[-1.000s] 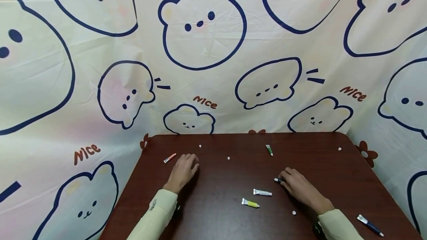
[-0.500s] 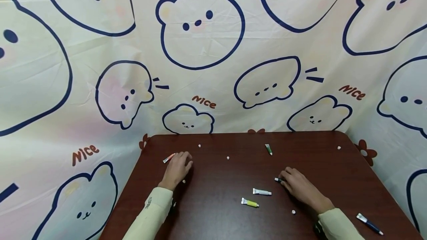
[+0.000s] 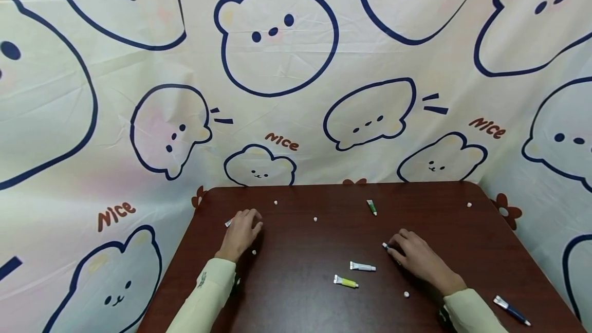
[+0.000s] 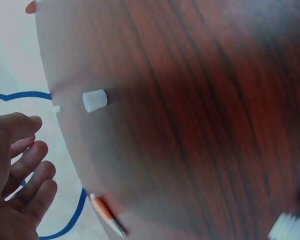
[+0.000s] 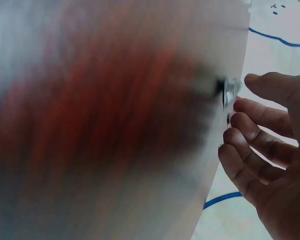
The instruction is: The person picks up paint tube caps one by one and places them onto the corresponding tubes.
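Facing patterned cloth (image 3: 279, 68) beyond the desk (image 3: 296, 261), I'm pinching a dark tube (image 3: 386, 246), right grip (image 3: 422, 260); lower left, loose left grip (image 3: 239, 235) is part-hiding an orange tube (image 4: 106, 214).

The orange tube (image 4: 107, 215) is flashing white too, the dark tube (image 3: 386, 246) is winking a white end, the yellow tube (image 3: 347, 281) and green tube (image 3: 372, 207) are gleaming bright! The table (image 3: 287, 276) is glowing reddish brown with dark grain, while the cream cloth (image 3: 305, 112) is parading navy-outlined animal faces (image 3: 279, 58) and brown lettering (image 3: 282, 141); sleeves (image 3: 203, 292) are shining pale yellow-green.
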Tool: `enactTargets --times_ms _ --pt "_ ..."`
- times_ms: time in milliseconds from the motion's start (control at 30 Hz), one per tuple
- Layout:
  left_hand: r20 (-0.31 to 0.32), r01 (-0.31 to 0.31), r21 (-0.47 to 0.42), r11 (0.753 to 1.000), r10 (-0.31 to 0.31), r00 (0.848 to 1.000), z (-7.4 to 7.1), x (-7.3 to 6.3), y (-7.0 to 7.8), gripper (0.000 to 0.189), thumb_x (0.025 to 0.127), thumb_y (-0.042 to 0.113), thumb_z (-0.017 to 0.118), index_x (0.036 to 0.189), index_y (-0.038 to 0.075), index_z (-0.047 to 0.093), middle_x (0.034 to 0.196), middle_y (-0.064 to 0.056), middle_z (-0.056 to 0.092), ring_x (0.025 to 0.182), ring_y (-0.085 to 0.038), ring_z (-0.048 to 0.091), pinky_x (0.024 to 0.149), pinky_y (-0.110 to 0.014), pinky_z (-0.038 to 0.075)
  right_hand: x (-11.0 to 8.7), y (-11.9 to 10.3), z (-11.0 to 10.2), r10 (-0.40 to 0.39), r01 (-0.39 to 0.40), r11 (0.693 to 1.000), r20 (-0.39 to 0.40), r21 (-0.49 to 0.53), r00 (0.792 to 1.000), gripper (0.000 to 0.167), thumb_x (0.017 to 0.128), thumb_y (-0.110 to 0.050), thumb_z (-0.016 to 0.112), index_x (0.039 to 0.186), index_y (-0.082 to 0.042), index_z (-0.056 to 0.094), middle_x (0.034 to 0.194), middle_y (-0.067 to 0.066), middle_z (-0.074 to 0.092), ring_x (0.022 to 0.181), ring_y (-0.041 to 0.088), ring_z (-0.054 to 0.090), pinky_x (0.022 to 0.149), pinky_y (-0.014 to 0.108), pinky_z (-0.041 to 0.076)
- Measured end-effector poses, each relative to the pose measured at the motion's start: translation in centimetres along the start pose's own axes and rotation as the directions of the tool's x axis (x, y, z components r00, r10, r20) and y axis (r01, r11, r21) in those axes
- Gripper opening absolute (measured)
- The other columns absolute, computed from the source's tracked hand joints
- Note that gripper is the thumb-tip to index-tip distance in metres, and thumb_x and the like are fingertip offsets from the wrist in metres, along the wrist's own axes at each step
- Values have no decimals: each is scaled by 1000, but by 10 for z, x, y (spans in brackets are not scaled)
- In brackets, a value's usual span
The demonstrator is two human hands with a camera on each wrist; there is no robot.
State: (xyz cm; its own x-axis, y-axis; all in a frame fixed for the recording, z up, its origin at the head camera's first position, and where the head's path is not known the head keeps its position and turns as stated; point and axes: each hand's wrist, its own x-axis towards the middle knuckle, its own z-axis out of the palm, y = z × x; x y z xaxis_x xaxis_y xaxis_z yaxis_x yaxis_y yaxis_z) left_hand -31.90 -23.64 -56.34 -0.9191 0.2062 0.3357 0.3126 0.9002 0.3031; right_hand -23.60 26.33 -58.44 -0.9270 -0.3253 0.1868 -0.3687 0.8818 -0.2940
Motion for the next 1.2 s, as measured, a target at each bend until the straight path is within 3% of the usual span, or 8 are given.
enactTargets --times_ms 267,800,1200 --pt "24 51 6 999 -51 998 -6 1 -5 17 97 16 84 107 8 72 102 -10 73 98 -30 66 86 -48 59 0 18 -13 56 -56 998 -45 5 997 15 99 -22 81 104 -8 76 97 0 63 84 12 59 72 39 55" --pt "14 74 46 996 -75 997 -10 5 -19 18 97 15 84 108 7 72 104 -12 73 99 -31 66 88 -49 60 0 73 -39 114 -116 993 -136 -10 984 20 99 -16 81 104 2 75 99 15 68 87 30 68 77 54 60" --pt "-6 70 44 997 -69 998 -14 7 -21 17 97 13 83 107 6 71 102 -13 72 97 -32 65 85 -49 60 -1 106 -61 169 -170 985 -143 3 975 22 101 -15 78 106 6 73 100 21 67 81 27 62 73 52 59"
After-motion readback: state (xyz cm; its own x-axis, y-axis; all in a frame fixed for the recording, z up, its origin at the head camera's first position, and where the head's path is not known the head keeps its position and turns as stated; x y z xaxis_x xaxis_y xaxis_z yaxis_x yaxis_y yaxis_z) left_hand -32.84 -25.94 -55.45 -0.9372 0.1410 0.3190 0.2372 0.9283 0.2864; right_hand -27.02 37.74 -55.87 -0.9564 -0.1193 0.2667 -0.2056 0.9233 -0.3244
